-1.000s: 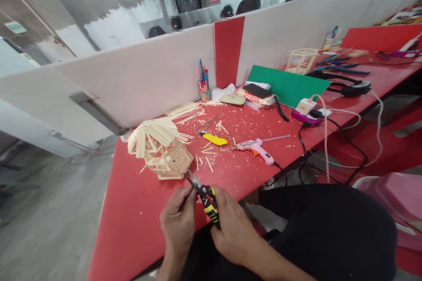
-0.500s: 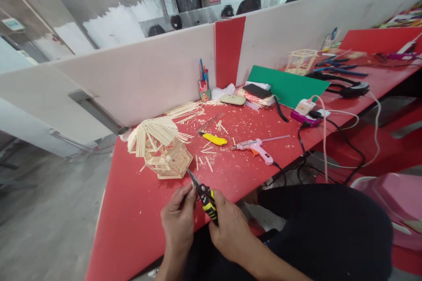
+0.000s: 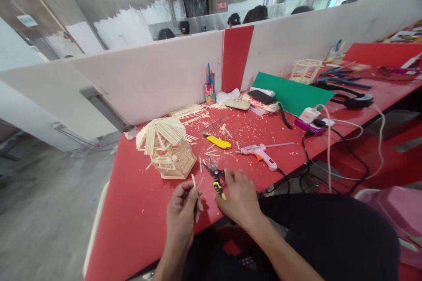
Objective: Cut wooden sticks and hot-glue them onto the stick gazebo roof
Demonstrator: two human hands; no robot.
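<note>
In the head view my left hand [image 3: 182, 210] pinches a few short, pale wooden sticks [image 3: 194, 180] between thumb and fingers, above the table's front edge. My right hand [image 3: 240, 195] is around the handles of black-and-yellow hand shears [image 3: 218, 186], low over the table, thumb against the near handle and blades spread. Part of the far handle is hidden by my fingers. Just beyond my left hand stands a small pavilion-like model of wooden sticks [image 3: 174, 160] with a slatted roof [image 3: 161, 131].
On the red table [image 3: 132, 228] lie a yellow utility knife [image 3: 218, 142], a pink glue gun [image 3: 263, 156] with a cord, and scattered stick offcuts. Farther back are a pen cup [image 3: 210, 96], a green board [image 3: 293, 94] and a power strip [image 3: 310, 126] with cables. A white partition [image 3: 158, 74] runs behind.
The shears have moved away from the sticks in my left hand, to the right and down toward the table, and their blades have spread. My left hand keeps the sticks.
</note>
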